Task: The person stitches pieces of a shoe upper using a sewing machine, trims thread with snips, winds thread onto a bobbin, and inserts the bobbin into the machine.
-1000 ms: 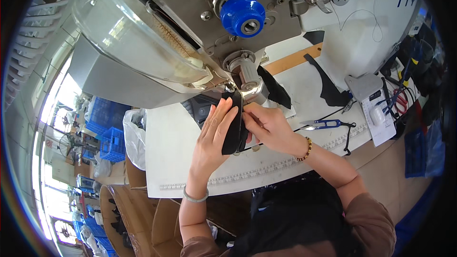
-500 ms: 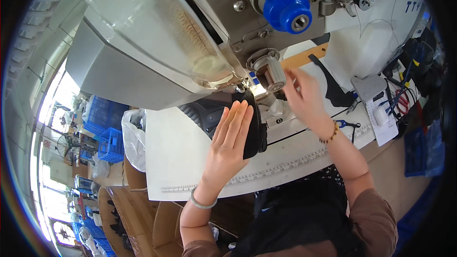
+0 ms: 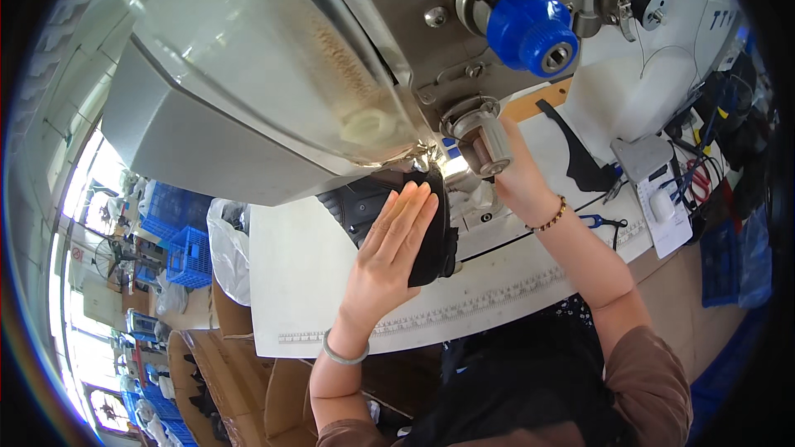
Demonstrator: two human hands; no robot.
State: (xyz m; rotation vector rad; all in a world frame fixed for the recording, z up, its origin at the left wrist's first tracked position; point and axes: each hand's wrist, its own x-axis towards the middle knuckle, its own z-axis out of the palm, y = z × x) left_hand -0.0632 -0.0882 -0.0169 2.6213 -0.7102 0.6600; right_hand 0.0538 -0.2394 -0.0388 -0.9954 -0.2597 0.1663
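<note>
My left hand (image 3: 383, 252) lies flat on a black padded fabric piece (image 3: 431, 255), fingers straight and side by side. The piece rests on the white table (image 3: 290, 281), its far end under the head of a grey sewing machine (image 3: 215, 128). Part of it is hidden by the machine and my hand, and its exact kind does not show. My right hand (image 3: 523, 180) is raised on the right side of the needle area. Its fingers are mostly hidden behind a clear-and-metal round machine part (image 3: 484, 147), so what they touch cannot be seen.
A blue knob (image 3: 532, 31) juts from the machine above my right hand. A printed ruler strip (image 3: 464, 302) follows the table's near edge. To the right lie a black cut piece (image 3: 580, 157), a small blue-handled tool (image 3: 598, 221) and red-handled scissors (image 3: 701, 182). Cardboard boxes (image 3: 224, 372) stand lower left.
My right hand has moved forward and its fingers have gone behind the round machine part. My left hand stays flat on the black piece. The view has shifted slightly.
</note>
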